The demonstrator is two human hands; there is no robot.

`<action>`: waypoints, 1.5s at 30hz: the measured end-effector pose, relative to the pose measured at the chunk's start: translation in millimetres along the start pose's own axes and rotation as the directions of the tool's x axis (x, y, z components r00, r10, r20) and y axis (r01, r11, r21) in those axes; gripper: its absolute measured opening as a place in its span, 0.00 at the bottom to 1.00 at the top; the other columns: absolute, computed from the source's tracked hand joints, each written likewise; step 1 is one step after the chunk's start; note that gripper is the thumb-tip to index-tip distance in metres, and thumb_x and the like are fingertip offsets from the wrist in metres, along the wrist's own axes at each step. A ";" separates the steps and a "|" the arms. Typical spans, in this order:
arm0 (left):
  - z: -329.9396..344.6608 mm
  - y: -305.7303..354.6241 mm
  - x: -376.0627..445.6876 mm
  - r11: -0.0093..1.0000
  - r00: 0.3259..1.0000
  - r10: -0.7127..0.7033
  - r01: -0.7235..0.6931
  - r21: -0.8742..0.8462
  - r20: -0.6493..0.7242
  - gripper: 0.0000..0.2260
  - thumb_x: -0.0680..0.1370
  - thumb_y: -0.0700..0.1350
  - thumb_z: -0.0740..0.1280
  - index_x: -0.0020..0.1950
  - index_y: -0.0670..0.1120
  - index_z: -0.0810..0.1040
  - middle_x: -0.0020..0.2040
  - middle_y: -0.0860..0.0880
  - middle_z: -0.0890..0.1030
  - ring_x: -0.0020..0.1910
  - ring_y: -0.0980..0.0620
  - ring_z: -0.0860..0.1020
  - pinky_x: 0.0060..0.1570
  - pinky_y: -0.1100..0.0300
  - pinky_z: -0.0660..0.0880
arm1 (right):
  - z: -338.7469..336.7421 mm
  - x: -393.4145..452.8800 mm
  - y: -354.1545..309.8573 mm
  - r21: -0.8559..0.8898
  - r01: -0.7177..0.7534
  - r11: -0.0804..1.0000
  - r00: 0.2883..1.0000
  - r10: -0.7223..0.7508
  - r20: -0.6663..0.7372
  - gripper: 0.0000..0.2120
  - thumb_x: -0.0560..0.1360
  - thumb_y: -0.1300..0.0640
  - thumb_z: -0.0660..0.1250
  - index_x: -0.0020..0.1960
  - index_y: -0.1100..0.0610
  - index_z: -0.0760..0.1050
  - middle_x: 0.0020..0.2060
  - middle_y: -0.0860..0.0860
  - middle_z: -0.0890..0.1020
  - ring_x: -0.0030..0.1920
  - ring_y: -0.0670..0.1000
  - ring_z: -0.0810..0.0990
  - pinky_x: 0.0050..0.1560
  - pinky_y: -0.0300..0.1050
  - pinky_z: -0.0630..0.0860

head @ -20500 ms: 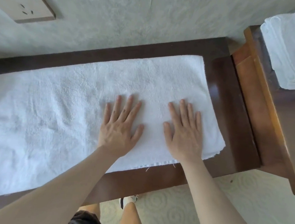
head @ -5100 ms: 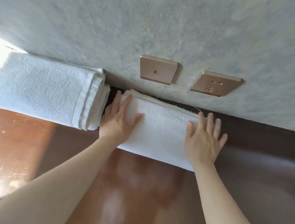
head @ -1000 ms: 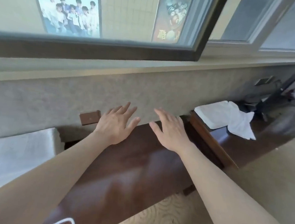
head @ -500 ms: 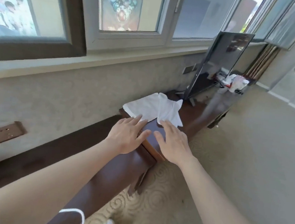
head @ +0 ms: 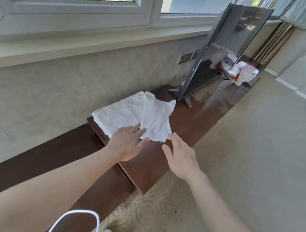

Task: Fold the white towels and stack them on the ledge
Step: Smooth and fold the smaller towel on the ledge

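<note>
A pile of flat white towels (head: pixel 119 116) lies on the raised dark wooden cabinet top (head: pixel 150 163). One thinner white towel (head: pixel 156 120) is draped loosely over the pile's right side, its corner hanging toward me. My left hand (head: pixel 127 144) hovers with straight fingers over the near edge of the pile, fingertips at the loose towel's corner. My right hand (head: pixel 181 157) is spread open just right of that corner, holding nothing. The lower dark ledge (head: pixel 41 154) runs off to the left along the wall.
A flat television (head: pixel 225 50) stands on the cabinet beyond the towels. Plastic bags (head: pixel 243 73) sit at the cabinet's far end. A window sill (head: pixel 80 46) runs above the wall. Patterned carpet (head: pixel 236 159) covers the floor to the right.
The view has swung right, from the ledge to the cabinet. Both open hands have moved forward to the towel pile, the left now at the loose towel's corner.
</note>
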State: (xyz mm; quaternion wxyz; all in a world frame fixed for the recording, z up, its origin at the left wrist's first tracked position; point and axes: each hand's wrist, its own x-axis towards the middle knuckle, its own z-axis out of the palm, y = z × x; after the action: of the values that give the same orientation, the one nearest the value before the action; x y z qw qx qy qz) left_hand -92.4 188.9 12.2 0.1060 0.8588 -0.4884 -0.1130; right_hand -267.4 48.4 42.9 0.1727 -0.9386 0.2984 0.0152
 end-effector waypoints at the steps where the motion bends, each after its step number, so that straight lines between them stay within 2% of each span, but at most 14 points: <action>1: 4.7 -0.2 10.7 1.000 1.000 -0.006 0.006 0.005 0.019 0.29 0.84 0.64 0.44 0.81 0.53 0.60 0.83 0.50 0.56 0.80 0.48 0.59 0.76 0.50 0.55 | 0.4 10.8 6.5 0.008 0.008 1.000 1.000 -0.008 0.018 0.28 0.84 0.40 0.51 0.80 0.50 0.55 0.81 0.49 0.56 0.79 0.50 0.57 0.76 0.53 0.56; 9: 61.5 -5.2 105.3 0.983 0.968 -0.184 0.179 0.049 0.169 0.30 0.84 0.64 0.47 0.83 0.51 0.55 0.84 0.51 0.52 0.82 0.50 0.51 0.79 0.49 0.53 | 36.3 140.2 71.4 0.082 0.118 0.990 0.980 -0.129 0.149 0.28 0.84 0.42 0.50 0.81 0.52 0.54 0.81 0.49 0.56 0.79 0.51 0.56 0.77 0.48 0.55; 14: 98.6 8.3 143.9 0.957 0.937 -0.291 0.289 0.037 0.195 0.29 0.83 0.62 0.58 0.81 0.51 0.58 0.80 0.52 0.62 0.76 0.49 0.64 0.73 0.53 0.63 | 74.5 206.8 95.0 -0.020 0.321 0.947 0.917 -0.305 0.258 0.26 0.85 0.44 0.48 0.81 0.51 0.52 0.81 0.52 0.53 0.78 0.56 0.57 0.76 0.52 0.58; 17: 119.1 13.5 164.2 0.911 0.898 -0.409 0.413 0.011 0.162 0.28 0.81 0.58 0.63 0.79 0.53 0.61 0.74 0.53 0.67 0.72 0.49 0.67 0.68 0.54 0.69 | 91.4 241.1 103.5 -0.110 0.428 0.897 0.880 -0.386 0.278 0.26 0.85 0.45 0.47 0.81 0.50 0.49 0.82 0.52 0.49 0.80 0.57 0.51 0.78 0.55 0.53; 20: 131.1 15.0 176.4 0.876 0.868 -0.478 0.483 -0.001 0.134 0.18 0.83 0.54 0.62 0.73 0.55 0.69 0.65 0.53 0.72 0.67 0.49 0.69 0.64 0.56 0.69 | 106.2 262.8 108.2 -0.135 0.501 0.855 0.845 -0.450 0.287 0.26 0.85 0.44 0.48 0.81 0.48 0.52 0.82 0.52 0.47 0.81 0.56 0.44 0.79 0.54 0.44; 23: 130.4 9.3 174.0 0.839 0.853 -0.516 0.521 -0.155 0.073 0.12 0.84 0.50 0.61 0.67 0.51 0.75 0.60 0.51 0.75 0.61 0.50 0.73 0.61 0.59 0.69 | 110.3 272.4 99.6 -0.193 0.549 0.813 0.827 -0.495 0.268 0.20 0.85 0.44 0.51 0.70 0.52 0.70 0.80 0.55 0.58 0.81 0.59 0.50 0.79 0.59 0.45; 25: 123.4 7.2 164.3 0.785 0.832 -0.554 0.533 -0.316 0.025 0.10 0.85 0.47 0.62 0.65 0.48 0.76 0.58 0.50 0.75 0.56 0.50 0.76 0.56 0.60 0.71 | 108.1 269.7 88.8 -0.170 0.577 0.799 0.817 -0.561 0.133 0.15 0.83 0.47 0.59 0.56 0.56 0.78 0.65 0.58 0.77 0.74 0.62 0.68 0.76 0.62 0.58; 27: 112.7 6.7 150.2 0.709 0.792 -0.610 0.550 -0.442 0.006 0.07 0.85 0.46 0.60 0.62 0.49 0.74 0.53 0.52 0.77 0.49 0.51 0.77 0.49 0.60 0.71 | 104.0 263.9 75.9 -0.151 0.606 0.781 0.788 -0.615 -0.020 0.13 0.81 0.48 0.63 0.47 0.57 0.78 0.43 0.54 0.81 0.55 0.60 0.80 0.68 0.59 0.71; 29: 101.1 6.2 129.8 0.641 0.757 -0.654 0.556 -0.528 0.004 0.05 0.86 0.48 0.58 0.59 0.51 0.72 0.44 0.53 0.78 0.40 0.52 0.76 0.42 0.59 0.68 | 96.0 253.5 56.5 -0.127 0.637 0.760 0.754 -0.649 -0.099 0.15 0.81 0.47 0.61 0.42 0.57 0.75 0.33 0.52 0.77 0.38 0.57 0.78 0.50 0.53 0.76; 32: 83.8 0.8 88.1 0.558 0.696 -0.716 0.517 -0.649 -0.062 0.04 0.85 0.48 0.60 0.58 0.52 0.73 0.38 0.53 0.78 0.34 0.60 0.75 0.35 0.66 0.66 | 88.5 232.1 18.9 -0.071 0.704 0.707 0.698 -0.706 -0.115 0.16 0.81 0.48 0.62 0.40 0.57 0.72 0.28 0.51 0.73 0.29 0.56 0.73 0.33 0.49 0.66; 35: 70.0 -9.8 33.1 0.462 0.622 -0.780 0.493 -0.737 -0.072 0.04 0.84 0.49 0.62 0.56 0.53 0.75 0.40 0.54 0.80 0.36 0.62 0.76 0.35 0.68 0.69 | 92.3 197.4 -20.1 0.001 0.750 0.661 0.660 -0.749 -0.063 0.16 0.82 0.47 0.60 0.43 0.58 0.71 0.28 0.51 0.74 0.27 0.55 0.73 0.29 0.46 0.62; 38: 66.2 -22.3 -40.4 0.394 0.549 -0.832 0.481 -0.783 -0.082 0.04 0.82 0.52 0.64 0.50 0.57 0.77 0.42 0.55 0.82 0.41 0.62 0.77 0.37 0.69 0.71 | 102.8 145.3 -66.7 -0.021 0.752 0.658 0.658 -0.750 0.064 0.22 0.82 0.39 0.44 0.49 0.54 0.69 0.35 0.48 0.77 0.32 0.50 0.76 0.30 0.41 0.64; 40: 65.3 -33.3 -95.9 0.385 0.518 -0.850 0.492 -0.781 -0.094 0.06 0.81 0.55 0.64 0.47 0.57 0.77 0.41 0.57 0.81 0.42 0.62 0.77 0.36 0.69 0.71 | 112.6 107.1 -100.1 -0.016 0.764 0.645 0.644 -0.760 0.082 0.23 0.80 0.37 0.39 0.48 0.51 0.66 0.36 0.46 0.76 0.33 0.49 0.74 0.28 0.40 0.62; 45: 67.2 -61.5 -242.1 0.334 0.410 -0.906 0.541 -0.772 -0.106 0.16 0.80 0.59 0.66 0.40 0.48 0.75 0.32 0.53 0.74 0.31 0.56 0.71 0.32 0.65 0.67 | 148.1 10.8 -187.1 -0.023 0.843 0.538 0.535 -0.831 0.154 0.20 0.84 0.40 0.47 0.48 0.54 0.67 0.39 0.50 0.78 0.39 0.56 0.79 0.33 0.47 0.63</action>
State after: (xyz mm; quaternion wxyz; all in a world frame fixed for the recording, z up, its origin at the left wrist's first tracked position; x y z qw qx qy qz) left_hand -182.8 423.7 -47.8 0.4490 0.8861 0.0942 -0.0660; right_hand -141.7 234.4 -38.8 0.1329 -0.9708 -0.1995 0.0029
